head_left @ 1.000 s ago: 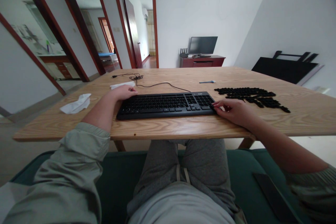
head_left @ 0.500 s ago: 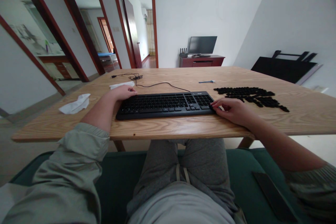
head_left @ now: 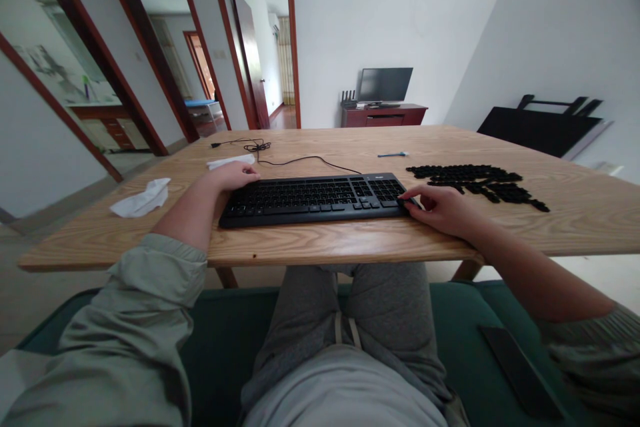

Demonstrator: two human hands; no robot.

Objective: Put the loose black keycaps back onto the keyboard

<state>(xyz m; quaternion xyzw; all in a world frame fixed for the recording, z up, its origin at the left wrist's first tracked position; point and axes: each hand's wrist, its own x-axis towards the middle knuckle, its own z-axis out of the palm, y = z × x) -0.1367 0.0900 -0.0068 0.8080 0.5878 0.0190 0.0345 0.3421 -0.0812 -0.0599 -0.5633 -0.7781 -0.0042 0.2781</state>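
On a wooden bench (head_left: 310, 240), crumpled white tissue (head_left: 141, 199) lies at nine o'clock. The left hand (head_left: 235, 175), loosely curled, rests at the black keyboard's (head_left: 305, 197) ten o'clock corner, apparently steadying it. The right hand (head_left: 431, 205) nearly pinches at its three o'clock end; whether either grips anything is unclear. Black keycaps (head_left: 515, 195) lie at that hand's two o'clock, probably for easy reach. The keyboard's label (head_left: 379, 177) is illegible.

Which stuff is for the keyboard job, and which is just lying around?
Seems part of the job:
keyboard and cable, left hand and right hand on it
loose black pieces, maybe keycaps
perhaps blue stick and crumpled white tissue

Probably just lying about:
screen on red cabinet
dark flat thing on green seat
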